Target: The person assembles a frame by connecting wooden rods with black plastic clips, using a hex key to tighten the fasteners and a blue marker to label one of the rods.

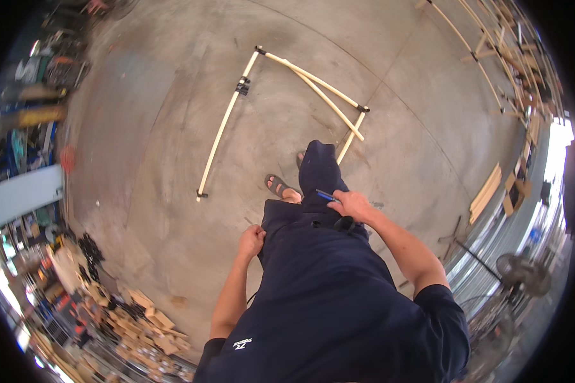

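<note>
In my right hand, closed at my right thigh, is a slim blue pen-like tool with a dark tip that points left. My left hand hangs by my left hip with its fingers curled against the dark trousers. What those fingers hold, if anything, cannot be made out. Ahead on the floor lies an open frame of pale pipes. A black corner joint and another black joint link its sides. Black clamps sit on the left pipe. A loose pale pipe lies slantwise across the far side.
Concrete floor surrounds me. Cardboard pieces are heaped at the lower left, below cluttered shelving. A pipe rack stands far right. Long pale strips and a fan are on the right.
</note>
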A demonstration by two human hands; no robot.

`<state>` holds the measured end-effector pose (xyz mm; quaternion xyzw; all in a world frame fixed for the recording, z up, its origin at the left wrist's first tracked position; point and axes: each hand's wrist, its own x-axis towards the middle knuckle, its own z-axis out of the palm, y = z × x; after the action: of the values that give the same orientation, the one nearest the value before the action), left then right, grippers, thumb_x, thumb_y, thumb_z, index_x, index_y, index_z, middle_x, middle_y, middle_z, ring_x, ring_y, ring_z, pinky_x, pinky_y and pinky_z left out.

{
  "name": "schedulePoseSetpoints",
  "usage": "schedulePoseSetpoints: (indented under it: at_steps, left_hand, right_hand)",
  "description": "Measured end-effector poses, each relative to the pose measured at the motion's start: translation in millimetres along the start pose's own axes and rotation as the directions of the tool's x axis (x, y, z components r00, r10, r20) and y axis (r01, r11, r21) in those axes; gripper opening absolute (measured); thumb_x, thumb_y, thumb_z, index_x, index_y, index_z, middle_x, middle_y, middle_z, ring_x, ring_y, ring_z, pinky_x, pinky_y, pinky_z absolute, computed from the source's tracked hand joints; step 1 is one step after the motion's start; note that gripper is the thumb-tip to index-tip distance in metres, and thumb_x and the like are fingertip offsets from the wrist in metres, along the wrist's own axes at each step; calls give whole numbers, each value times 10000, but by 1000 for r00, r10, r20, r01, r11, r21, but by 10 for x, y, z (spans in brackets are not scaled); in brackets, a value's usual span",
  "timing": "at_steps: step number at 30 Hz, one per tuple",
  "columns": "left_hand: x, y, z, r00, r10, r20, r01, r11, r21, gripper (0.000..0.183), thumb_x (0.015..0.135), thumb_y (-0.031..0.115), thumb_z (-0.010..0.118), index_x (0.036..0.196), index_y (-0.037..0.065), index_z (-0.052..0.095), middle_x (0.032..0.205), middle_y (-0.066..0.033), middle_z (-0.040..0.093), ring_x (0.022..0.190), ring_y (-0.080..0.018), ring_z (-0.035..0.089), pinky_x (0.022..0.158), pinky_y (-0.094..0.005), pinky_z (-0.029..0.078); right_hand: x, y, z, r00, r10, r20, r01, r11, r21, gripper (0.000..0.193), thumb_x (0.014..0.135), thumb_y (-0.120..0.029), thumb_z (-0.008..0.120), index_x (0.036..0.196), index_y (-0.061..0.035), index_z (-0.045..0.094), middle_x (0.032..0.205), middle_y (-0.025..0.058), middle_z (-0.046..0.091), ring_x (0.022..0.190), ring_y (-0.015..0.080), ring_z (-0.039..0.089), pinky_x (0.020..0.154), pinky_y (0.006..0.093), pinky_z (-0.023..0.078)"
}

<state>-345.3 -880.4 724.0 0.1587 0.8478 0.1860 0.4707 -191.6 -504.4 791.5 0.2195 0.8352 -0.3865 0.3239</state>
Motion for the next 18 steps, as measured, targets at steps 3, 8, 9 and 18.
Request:
schedulePoseSetpoints:
  at_steps: [3,8,9,18]
  left_hand:
    - [308,-78,-534,996,78,48,-70,987,-146,200,977,215,714,1010,18,693,926,-108,736,858,-266,695,810,-414,543]
    - [1181,-16,-1527,934,-76,349,124,985,-117,158,1020,186,670,1002,30,687,862,-31,685,830,-140,629,792,-324,533]
    - [1427,87,-1705,934,-94,345,130,988,-82,159,1021,188,670,1006,31,688,859,-30,683,828,-140,628,792,-324,532]
    - [5769,149,-2174,997,-29,-70,24,997,-80,330,1022,269,641,1182,-17,674,1067,-186,743,1034,-276,711,914,-390,536]
  right_hand:
    - [88,-188,-32,994,-61,89,28,942,333,392,1032,-432,614,1058,-45,668,973,209,712,954,431,673,838,497,519]
    - [1196,-274,-263,966,242,-93,-102,684,723,344,1062,-360,568,1072,-50,718,902,200,704,864,339,695,794,445,523]
    - [1614,-192,-364,931,346,-116,-128,608,783,349,1064,-362,564,1072,-53,726,883,201,705,839,332,698,778,444,526]
    - [5820,1689,54,772,526,-356,-365,826,430,387,1042,-407,540,1055,-96,770,929,259,724,940,480,693,829,560,546]
